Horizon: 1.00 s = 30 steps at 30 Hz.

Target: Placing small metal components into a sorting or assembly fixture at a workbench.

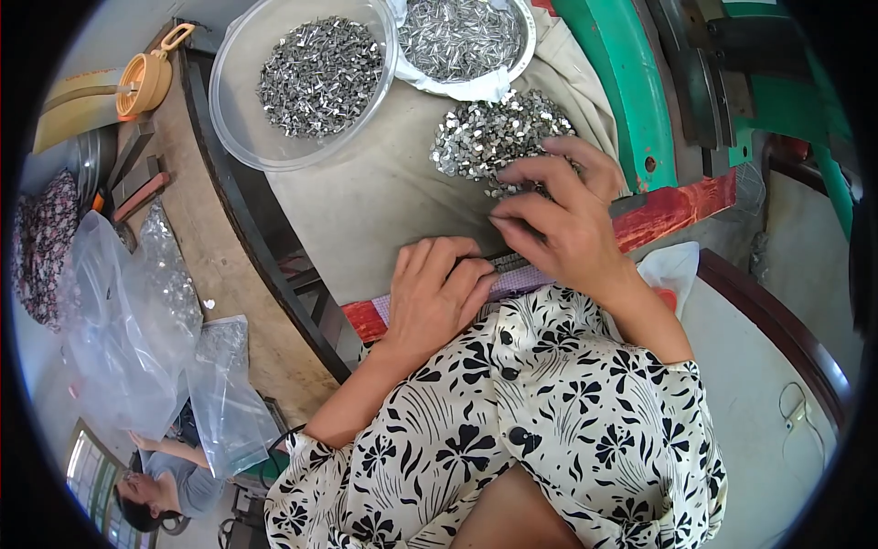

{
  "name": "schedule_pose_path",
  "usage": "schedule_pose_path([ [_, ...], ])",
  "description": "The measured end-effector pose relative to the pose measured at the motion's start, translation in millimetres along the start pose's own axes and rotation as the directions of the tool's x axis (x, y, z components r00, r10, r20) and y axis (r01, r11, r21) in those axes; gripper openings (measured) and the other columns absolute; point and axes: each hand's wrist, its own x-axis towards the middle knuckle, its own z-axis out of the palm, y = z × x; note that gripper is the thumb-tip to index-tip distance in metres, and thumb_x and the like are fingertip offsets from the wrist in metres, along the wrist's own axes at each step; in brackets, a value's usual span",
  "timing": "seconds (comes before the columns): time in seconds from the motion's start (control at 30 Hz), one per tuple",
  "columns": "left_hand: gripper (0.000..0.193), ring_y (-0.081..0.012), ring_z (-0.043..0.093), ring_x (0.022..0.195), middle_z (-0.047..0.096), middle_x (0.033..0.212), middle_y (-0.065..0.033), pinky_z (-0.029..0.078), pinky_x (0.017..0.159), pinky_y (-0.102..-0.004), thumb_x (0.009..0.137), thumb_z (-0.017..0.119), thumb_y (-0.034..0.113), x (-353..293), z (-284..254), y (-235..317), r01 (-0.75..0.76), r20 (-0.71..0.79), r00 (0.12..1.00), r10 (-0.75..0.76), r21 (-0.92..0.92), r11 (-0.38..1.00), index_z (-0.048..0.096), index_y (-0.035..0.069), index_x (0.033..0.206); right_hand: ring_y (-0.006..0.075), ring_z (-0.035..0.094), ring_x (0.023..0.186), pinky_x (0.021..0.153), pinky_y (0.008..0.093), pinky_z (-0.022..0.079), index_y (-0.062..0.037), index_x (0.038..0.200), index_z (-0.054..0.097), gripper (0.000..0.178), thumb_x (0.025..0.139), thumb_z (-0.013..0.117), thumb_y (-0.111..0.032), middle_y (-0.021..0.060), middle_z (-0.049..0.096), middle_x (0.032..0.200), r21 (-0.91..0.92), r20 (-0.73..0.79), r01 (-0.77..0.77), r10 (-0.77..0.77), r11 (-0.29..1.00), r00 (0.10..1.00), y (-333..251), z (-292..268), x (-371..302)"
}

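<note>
A loose pile of small shiny metal discs (485,137) lies on a beige cloth (343,233). My right hand (572,215) hovers at its near edge, thumb and index tips close together and the other fingers bent over the discs. Whatever sits in that pinch is too small to make out. Lower down, my left hand (434,297) rests by the cloth's near edge with its fingers curled and its thumb against the forefinger. Between the two hands runs a dark narrow strip (512,260), close to the left fingertips. Any part in the left fingers is hidden.
A clear round tub (233,110) holds small metal pieces. Beside it, a white lined bowl (526,55) contains slim metal pins. Green machinery (631,91) stands at the right. Plastic bags (123,329) lie on a wooden table (274,357) at left; a person (178,480) sits beyond.
</note>
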Motion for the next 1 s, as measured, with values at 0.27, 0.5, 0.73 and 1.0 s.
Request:
schedule_pose_path([
  [0.27, 0.024, -0.0257, 0.059, 0.084, 0.061, 0.098, -0.0052, 0.044, 0.074, -0.0372, 0.071, 0.082, 0.009, -3.0, 1.3, -1.3, -0.045, -0.050, 0.998, 0.046, 0.021, 0.999, 0.066, 0.007, 0.089, 0.0240, 0.048, 0.115, 0.092, 0.0389, 0.032, -0.0216, 0.080, 0.073, 0.014, 0.068, 0.080, -0.024, -0.0091, 0.065, 0.107, -0.059, -0.029, 0.046, -0.048, 0.997, 0.998, -3.4, -4.3, -53.8],
  [0.5, 0.024, -0.0251, 0.059, 0.082, 0.063, 0.095, -0.0044, 0.046, 0.073, -0.0363, 0.069, 0.081, 0.007, -5.3, 0.3, 1.0, -0.078, -0.056, 0.995, 0.082, 0.074, 0.994, 0.067, 0.008, 0.089, 0.0256, 0.048, 0.114, 0.094, 0.0410, 0.029, -0.0234, 0.083, 0.076, 0.012, 0.071, 0.079, -0.025, -0.0073, 0.064, 0.107, -0.013, -0.044, -0.017, 0.016, 1.000, 0.999, -2.0, -4.6, -42.8],
  [0.73, 0.027, -0.0237, 0.060, 0.081, 0.064, 0.095, -0.0035, 0.046, 0.073, -0.0348, 0.065, 0.079, 0.003, -6.0, 3.3, 4.0, -0.093, -0.091, 0.991, 0.102, 0.097, 0.991, 0.067, 0.008, 0.089, 0.0256, 0.048, 0.120, 0.095, 0.0415, 0.031, -0.0181, 0.084, 0.074, 0.015, 0.071, 0.078, -0.015, -0.0047, 0.063, 0.115, -0.098, 0.069, 0.103, -0.097, 0.990, 0.993, 9.9, 1.3, 8.6],
  [1.0, 0.029, -0.0241, 0.061, 0.081, 0.063, 0.095, -0.0042, 0.046, 0.071, -0.0352, 0.065, 0.081, 0.003, -5.6, -0.5, 2.0, -0.033, -0.102, 0.994, 0.045, 0.109, 0.993, 0.066, 0.007, 0.089, 0.0280, 0.045, 0.126, 0.106, 0.0461, 0.027, -0.0112, 0.078, 0.070, 0.011, 0.069, 0.075, -0.015, -0.0003, 0.059, 0.121, -0.125, 0.241, 0.199, -0.165, 0.972, 0.956, 6.0, 1.6, 32.7],
])
